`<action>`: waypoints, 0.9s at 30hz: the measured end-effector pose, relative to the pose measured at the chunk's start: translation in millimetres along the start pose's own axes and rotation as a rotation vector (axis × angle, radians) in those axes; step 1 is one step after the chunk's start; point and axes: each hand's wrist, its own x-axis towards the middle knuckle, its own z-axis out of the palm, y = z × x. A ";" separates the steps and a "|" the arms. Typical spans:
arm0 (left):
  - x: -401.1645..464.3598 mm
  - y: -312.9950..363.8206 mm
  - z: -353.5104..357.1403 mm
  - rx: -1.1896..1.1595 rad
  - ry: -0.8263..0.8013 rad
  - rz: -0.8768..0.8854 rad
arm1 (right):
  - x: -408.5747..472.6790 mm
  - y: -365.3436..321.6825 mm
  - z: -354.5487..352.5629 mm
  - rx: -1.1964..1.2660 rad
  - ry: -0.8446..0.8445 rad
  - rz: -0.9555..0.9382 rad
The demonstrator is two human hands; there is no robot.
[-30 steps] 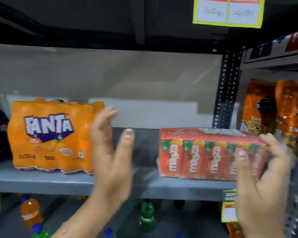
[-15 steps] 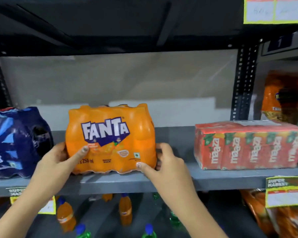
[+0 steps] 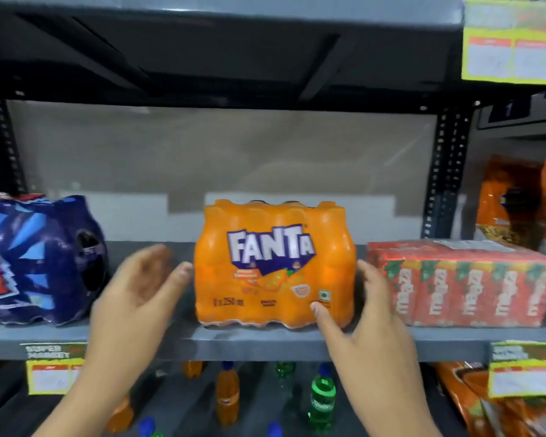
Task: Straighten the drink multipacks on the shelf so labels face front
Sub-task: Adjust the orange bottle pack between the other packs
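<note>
Fanta pack [image 3: 275,266] near shelf [image 3: 265,343] front edge; gaps both sides

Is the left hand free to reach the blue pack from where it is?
Probably yes: the left hand is open, holding nothing, and only bare shelf lies between it and the blue pack.

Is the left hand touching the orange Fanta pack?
Apart. The head view shows grey shelf between the open left hand and the Fanta multipack.
</note>
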 end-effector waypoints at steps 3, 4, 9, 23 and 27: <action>34.6 -34.0 -89.8 -0.007 0.374 0.161 | -32.5 -48.2 37.3 0.193 0.268 -0.357; 53.2 -54.5 -123.2 0.008 0.434 0.122 | -37.9 -58.7 54.5 0.269 0.206 -0.399; 123.3 -145.0 -258.1 0.032 0.309 -0.270 | -43.8 -137.2 157.2 0.403 -0.502 -0.247; 116.2 -112.5 -210.1 -0.151 -0.160 -0.322 | -34.5 -161.3 180.7 0.171 -0.302 -0.101; 111.9 -115.8 -192.6 -0.150 -0.139 -0.282 | -32.1 -146.9 173.7 0.219 -0.290 -0.059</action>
